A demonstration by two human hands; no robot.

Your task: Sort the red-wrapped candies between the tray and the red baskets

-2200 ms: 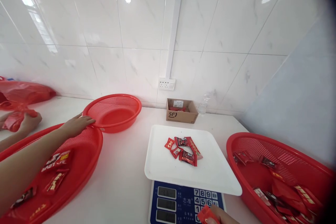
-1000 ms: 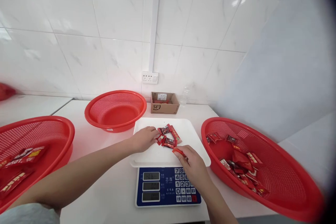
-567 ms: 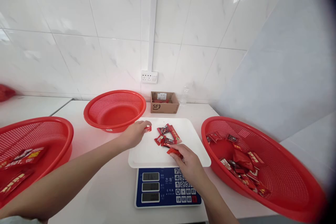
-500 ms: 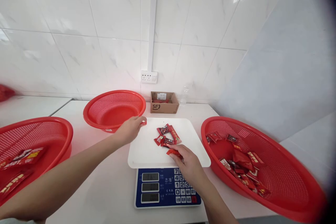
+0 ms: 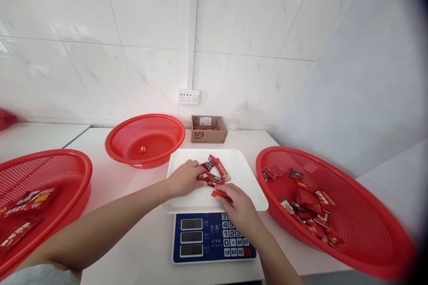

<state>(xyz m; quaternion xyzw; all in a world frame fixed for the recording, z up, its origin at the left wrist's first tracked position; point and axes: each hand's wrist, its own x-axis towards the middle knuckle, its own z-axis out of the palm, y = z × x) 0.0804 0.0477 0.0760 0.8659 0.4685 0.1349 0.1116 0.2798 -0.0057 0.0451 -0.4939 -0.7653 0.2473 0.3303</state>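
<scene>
My left hand [image 5: 187, 179] is over the left part of the white scale tray [image 5: 242, 163], its thumb and fingers closed around a small red-wrapped candy [image 5: 202, 175]. Touching that piece or close by are other red and dark wrapped candies [image 5: 216, 180] and a longer red packet [image 5: 223, 169]. At the tray's front right, my right hand [image 5: 239, 205] pinches a red-wrapped candy [image 5: 219, 194], partly hidden by the fingers. One small red candy [image 5: 142, 149] lies in the back-left red basket [image 5: 115, 140].
Below the tray is the scale's blue panel [image 5: 216, 251]. A large red basket [image 5: 364, 213] on the right holds several wrapped snacks. Another red basket [image 5: 75, 164] with packets stands at left. Behind the tray are a cardboard box [image 5: 214, 136] and a clear plastic bottle [image 5: 234, 120].
My left hand has moved from the back-left basket's edge right and down to the candies on the tray. A small red candy now lies in that basket. My right hand stays nearly still.
</scene>
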